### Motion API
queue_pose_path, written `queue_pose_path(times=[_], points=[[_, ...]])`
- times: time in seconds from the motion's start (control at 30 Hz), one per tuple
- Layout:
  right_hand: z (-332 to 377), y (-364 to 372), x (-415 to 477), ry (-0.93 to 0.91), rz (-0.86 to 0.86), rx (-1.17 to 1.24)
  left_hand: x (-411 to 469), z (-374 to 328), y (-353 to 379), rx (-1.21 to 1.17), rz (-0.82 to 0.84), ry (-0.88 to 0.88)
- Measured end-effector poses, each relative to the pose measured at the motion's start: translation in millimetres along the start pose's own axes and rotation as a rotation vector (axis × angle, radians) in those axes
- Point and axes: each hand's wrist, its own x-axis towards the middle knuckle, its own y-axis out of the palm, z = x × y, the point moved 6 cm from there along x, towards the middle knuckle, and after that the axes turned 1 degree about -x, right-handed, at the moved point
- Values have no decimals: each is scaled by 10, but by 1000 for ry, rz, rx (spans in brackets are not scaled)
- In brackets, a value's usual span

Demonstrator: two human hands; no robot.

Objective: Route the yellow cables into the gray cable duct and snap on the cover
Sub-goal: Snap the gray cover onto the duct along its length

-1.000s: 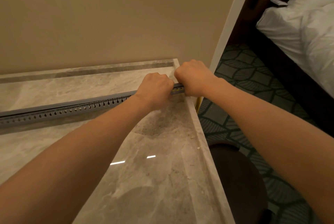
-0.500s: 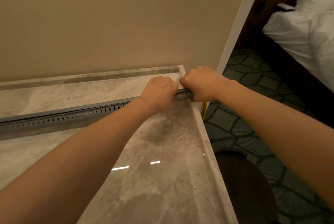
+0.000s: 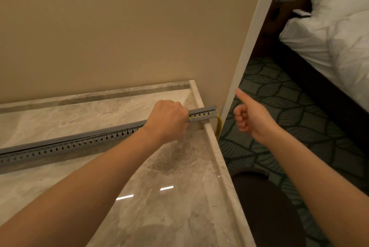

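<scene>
A long gray cable duct [image 3: 79, 142] with a row of slots lies across the marble counter [image 3: 169, 196], its right end jutting past the counter's edge. Yellow shows through the slots near that end, and yellow cables [image 3: 219, 128] hang down from the end beside the wall. My left hand [image 3: 169, 120] is curled over the top of the duct close to its right end. My right hand [image 3: 251, 116] is off the duct, in the air to the right, index finger stretched out and the other fingers curled, holding nothing.
A beige wall stands behind the counter, with a white corner trim [image 3: 245, 51] by the duct's end. To the right the floor drops to patterned carpet [image 3: 269, 103]. A dark round stool [image 3: 265, 210] sits below the counter edge. A bed with white linen [image 3: 335, 33] fills the upper right.
My right hand has let go of the duct's end and moved right into the air, index finger extended. The duct's end and hanging yellow cables are now uncovered. My left hand stays put.
</scene>
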Motion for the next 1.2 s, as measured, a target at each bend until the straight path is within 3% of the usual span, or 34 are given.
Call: queue_pose_path(times=[0.1, 0.2, 0.37, 0.67, 0.83, 0.97, 1.03, 1.13, 1.2], points=[[-298, 243, -114, 256, 305, 87, -39, -44, 42, 21, -22, 10], [-315, 471, -155, 328, 410, 118, -65, -63, 93, 21, -70, -10], [-237, 600, -96, 360, 355, 113, -96, -91, 78, -13, -122, 3], [-121, 559, -171, 228, 229, 127, -246, -61, -96, -102, -536, 49], [-40, 543, -220, 54, 144, 238, -427, -41, -166, -177, -745, -128], [-61, 509, -230, -14, 70, 305, -726, -324, -200, -529, -959, -131], [-92, 478, -243, -32, 40, 309, -788, -453, -139, -875, -856, -189], [-110, 444, -291, -73, 11, 295, -695, -546, 147, -1638, -349, -569], [-111, 438, -333, -96, -14, 290, -657, -622, 287, -2019, -104, -798]])
